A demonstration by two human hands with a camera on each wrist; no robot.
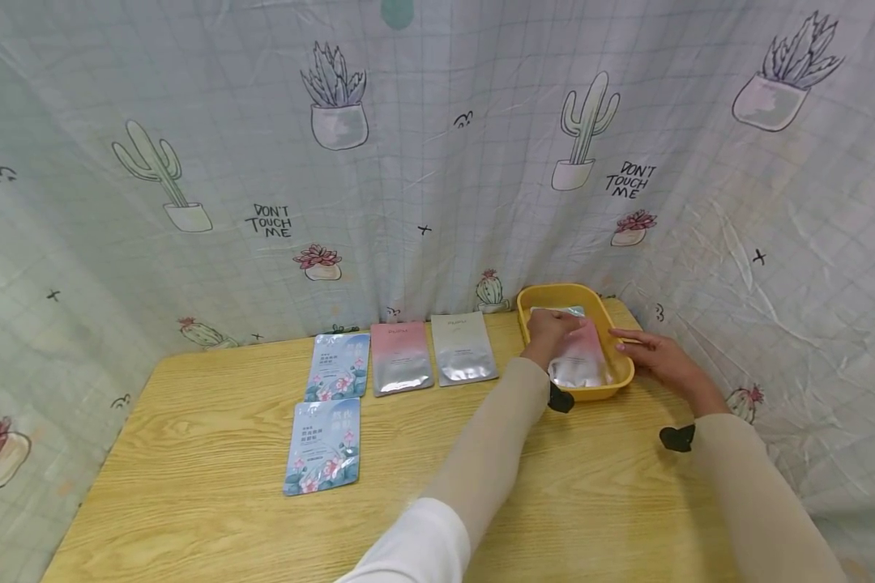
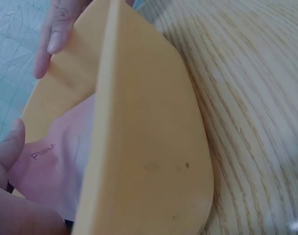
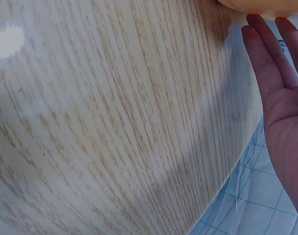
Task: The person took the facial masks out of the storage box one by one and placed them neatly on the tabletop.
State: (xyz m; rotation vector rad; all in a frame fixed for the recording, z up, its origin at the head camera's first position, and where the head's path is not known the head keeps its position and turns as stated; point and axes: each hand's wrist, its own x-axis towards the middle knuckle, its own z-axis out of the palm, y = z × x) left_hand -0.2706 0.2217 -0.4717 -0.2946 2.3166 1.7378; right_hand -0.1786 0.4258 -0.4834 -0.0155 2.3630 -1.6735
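On the worktop (image 1: 211, 437), your left grip (image 1: 548, 334) pinches a pink packet (image 1: 587, 350) while your right grip (image 1: 665, 364) clasps the bin (image 1: 599, 393), likely steadying it.

Cactus-print curtain (image 1: 423, 170) behind wooden table (image 1: 401, 453)

Beige forearm sleeves (image 1: 492, 441), a white upper sleeve (image 1: 424, 541) and black wrist pieces (image 1: 560, 398) are worn.

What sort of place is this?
Probably a makeshift workspace or recording booth: cactus-print fabric hangs behind and along both sides of a wood-grain table, with flat sachets laid out beside a yellow tray.
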